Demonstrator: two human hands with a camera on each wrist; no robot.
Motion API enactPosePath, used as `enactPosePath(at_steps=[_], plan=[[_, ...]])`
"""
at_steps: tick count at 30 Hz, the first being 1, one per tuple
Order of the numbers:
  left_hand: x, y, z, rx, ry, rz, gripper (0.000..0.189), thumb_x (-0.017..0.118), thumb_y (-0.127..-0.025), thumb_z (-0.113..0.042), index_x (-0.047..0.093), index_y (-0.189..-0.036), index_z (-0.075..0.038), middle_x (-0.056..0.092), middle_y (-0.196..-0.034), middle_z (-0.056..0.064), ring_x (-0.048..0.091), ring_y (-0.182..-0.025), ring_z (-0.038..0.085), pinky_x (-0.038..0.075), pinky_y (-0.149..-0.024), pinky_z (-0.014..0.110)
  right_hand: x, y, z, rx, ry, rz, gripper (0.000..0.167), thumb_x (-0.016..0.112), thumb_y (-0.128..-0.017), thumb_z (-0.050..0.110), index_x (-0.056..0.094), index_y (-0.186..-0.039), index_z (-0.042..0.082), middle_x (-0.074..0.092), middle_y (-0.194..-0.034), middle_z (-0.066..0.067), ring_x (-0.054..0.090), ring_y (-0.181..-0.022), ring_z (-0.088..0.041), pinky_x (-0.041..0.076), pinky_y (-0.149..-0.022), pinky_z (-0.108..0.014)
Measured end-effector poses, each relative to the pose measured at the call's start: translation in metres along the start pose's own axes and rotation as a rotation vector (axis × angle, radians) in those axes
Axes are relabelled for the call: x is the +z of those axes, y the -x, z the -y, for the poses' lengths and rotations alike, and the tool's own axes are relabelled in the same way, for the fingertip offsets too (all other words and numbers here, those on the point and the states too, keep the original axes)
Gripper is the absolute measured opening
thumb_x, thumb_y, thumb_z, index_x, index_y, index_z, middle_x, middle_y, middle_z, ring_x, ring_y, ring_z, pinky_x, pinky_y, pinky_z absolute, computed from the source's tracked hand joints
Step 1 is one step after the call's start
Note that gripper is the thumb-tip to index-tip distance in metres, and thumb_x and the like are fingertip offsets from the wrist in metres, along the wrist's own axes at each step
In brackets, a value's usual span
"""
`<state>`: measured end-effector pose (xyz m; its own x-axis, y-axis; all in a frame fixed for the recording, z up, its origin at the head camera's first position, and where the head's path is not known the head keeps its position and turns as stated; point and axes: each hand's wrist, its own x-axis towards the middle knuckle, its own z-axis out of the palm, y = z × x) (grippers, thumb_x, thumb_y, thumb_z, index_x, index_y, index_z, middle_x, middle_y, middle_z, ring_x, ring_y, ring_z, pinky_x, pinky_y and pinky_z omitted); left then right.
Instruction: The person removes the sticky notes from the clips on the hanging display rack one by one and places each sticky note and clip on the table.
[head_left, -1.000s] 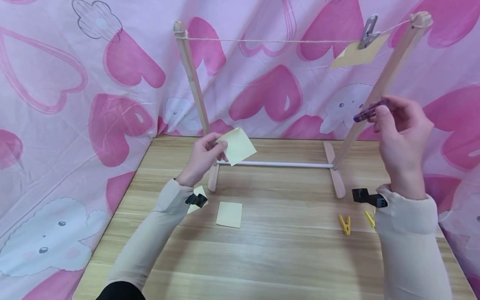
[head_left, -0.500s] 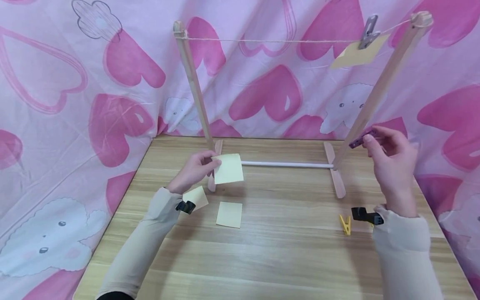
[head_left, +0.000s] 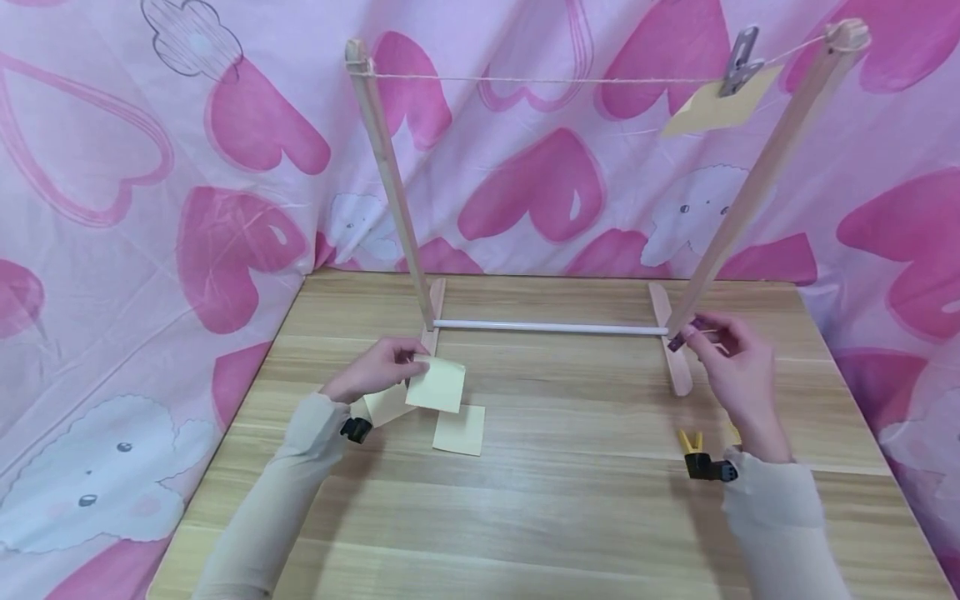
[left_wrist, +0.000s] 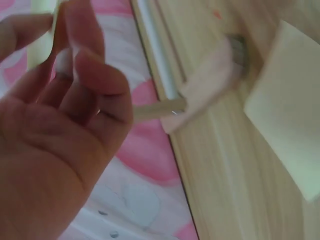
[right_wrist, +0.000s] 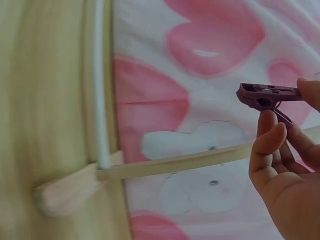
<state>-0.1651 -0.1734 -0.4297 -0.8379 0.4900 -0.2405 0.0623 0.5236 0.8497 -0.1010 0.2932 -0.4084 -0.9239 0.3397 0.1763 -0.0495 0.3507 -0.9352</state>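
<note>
My left hand pinches a pale yellow square of paper by its edge, a little above the table. Below it lie two more paper squares: one partly behind the held sheet and wrist, another just to the right. By the foot of the right post, my right hand pinches a dark purple clothespin between thumb and fingers. A yellow clothespin lies near the right wrist, and a second yellow one is mostly hidden behind that wrist.
A wooden frame with a left post and right post stands at the back, joined low by a white rod. Along its top string, a metal clip holds a yellow paper. Pink curtain surrounds the table.
Both hands have come down toward the table, the left with its paper and the right with the purple clothespin. The right hand has also shifted left; the left has drifted slightly left.
</note>
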Motion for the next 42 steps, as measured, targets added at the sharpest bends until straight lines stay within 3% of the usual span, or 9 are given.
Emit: enactPosePath(at_steps=[6, 13, 18, 24, 31, 36, 42], plan=[[0.0, 0.006, 0.017, -0.009, -0.06, 0.084, 0.013, 0.062, -0.091, -0.009, 0.068, -0.099, -0.001, 0.064, -0.082, 0.009, 0.057, -0.072, 0.02, 0.049, -0.062, 0.024, 0.001, 0.01, -0.021, 0.027, 0.161, 0.134, 0.034, 0.068, -0.09, 0.022, 0.062, -0.118, 0.004, 0.062, -0.091, 0.022, 0.06, -0.08, 0.007, 0.047, -0.067, -0.008], [0.002, 0.01, 0.035, -0.043, -0.058, 0.093, 0.015, 0.063, -0.09, -0.01, 0.067, -0.101, 0.0, 0.062, -0.082, 0.008, 0.054, -0.07, 0.016, 0.045, -0.06, 0.021, 0.004, 0.022, -0.037, 0.062, 0.379, 0.336, 0.048, 0.062, -0.093, 0.039, 0.059, -0.123, 0.002, 0.064, -0.105, -0.011, 0.055, -0.078, 0.006, 0.049, -0.062, -0.019], [0.007, 0.013, 0.046, -0.084, -0.057, 0.102, 0.019, 0.064, -0.089, -0.009, 0.067, -0.105, 0.0, 0.065, -0.084, 0.006, 0.055, -0.071, 0.015, 0.047, -0.061, 0.022, 0.011, 0.029, -0.047, 0.068, 0.437, 0.44, 0.048, 0.063, -0.093, 0.036, 0.059, -0.12, -0.003, 0.065, -0.101, -0.016, 0.058, -0.082, -0.01, 0.049, -0.063, -0.02], [0.015, 0.014, 0.053, -0.052, -0.171, 0.077, 0.015, 0.066, -0.087, -0.008, 0.067, -0.1, -0.001, 0.063, -0.083, 0.005, 0.054, -0.071, 0.012, 0.047, -0.063, 0.023, 0.019, 0.034, -0.052, 0.13, 0.482, 0.51, 0.044, 0.064, -0.092, 0.034, 0.06, -0.117, -0.002, 0.066, -0.099, -0.014, 0.059, -0.085, -0.02, 0.048, -0.064, -0.021], [0.024, 0.014, 0.06, -0.06, -0.268, 0.03, 0.01, 0.064, -0.085, -0.007, 0.067, -0.094, -0.002, 0.062, -0.08, 0.004, 0.053, -0.073, 0.013, 0.046, -0.062, 0.023, 0.026, 0.04, -0.057, 0.184, 0.513, 0.579, 0.033, 0.063, -0.093, 0.026, 0.061, -0.112, 0.0, 0.065, -0.095, -0.012, 0.058, -0.082, -0.02, 0.047, -0.065, -0.027], [0.027, 0.013, 0.061, -0.032, -0.321, 0.001, 0.006, 0.062, -0.082, -0.004, 0.065, -0.087, -0.004, 0.061, -0.076, 0.002, 0.052, -0.069, 0.012, 0.044, -0.061, 0.024, 0.03, 0.042, -0.06, 0.205, 0.55, 0.591, 0.031, 0.063, -0.092, 0.028, 0.062, -0.105, 0.0, 0.065, -0.088, -0.01, 0.057, -0.077, -0.019, 0.045, -0.065, -0.028], [0.03, 0.012, 0.059, -0.041, -0.39, -0.022, 0.008, 0.062, -0.079, -0.002, 0.066, -0.086, -0.005, 0.064, -0.081, 0.003, 0.054, -0.072, 0.013, 0.047, -0.068, 0.029, 0.034, 0.044, -0.062, 0.228, 0.577, 0.613, 0.031, 0.063, -0.092, 0.03, 0.062, -0.1, 0.001, 0.063, -0.084, -0.008, 0.055, -0.074, -0.019, 0.044, -0.061, -0.028]])
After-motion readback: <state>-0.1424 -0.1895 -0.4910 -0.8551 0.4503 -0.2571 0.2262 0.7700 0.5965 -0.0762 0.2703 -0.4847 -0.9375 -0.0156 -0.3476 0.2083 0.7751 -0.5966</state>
